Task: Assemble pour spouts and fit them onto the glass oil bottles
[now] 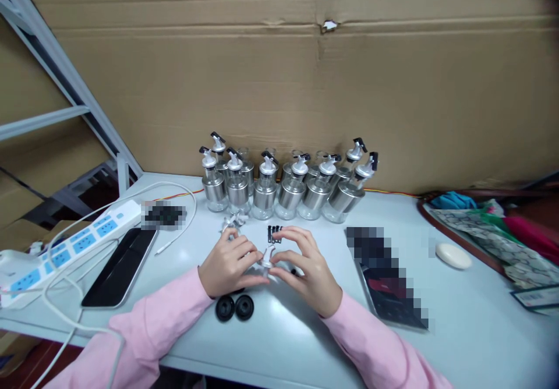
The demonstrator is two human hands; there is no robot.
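Observation:
Between my two hands is a small silver pourer spout [267, 256], held over the middle of the table. My left hand [229, 265] is closed, its thumb and forefinger meeting the spout from the left. The fingers of my right hand [311, 272] pinch the spout from the right. Behind my left fingers lie more silver spout parts [233, 220], partly covered. A small group of black lever pieces [274, 233] sits just beyond the held spout. Round black caps [234, 307] lie near my left wrist, and another dark part there is mostly hidden.
Glass-and-steel bottles [264, 194] stand in rows at the back, several topped with pourers, against a cardboard wall [196, 86]. On the left are a power strip [82, 240], a tablet-like device [120, 269] and a white cable [174, 243]. A dark flat package [384, 284] and white oval object [454, 255] lie right.

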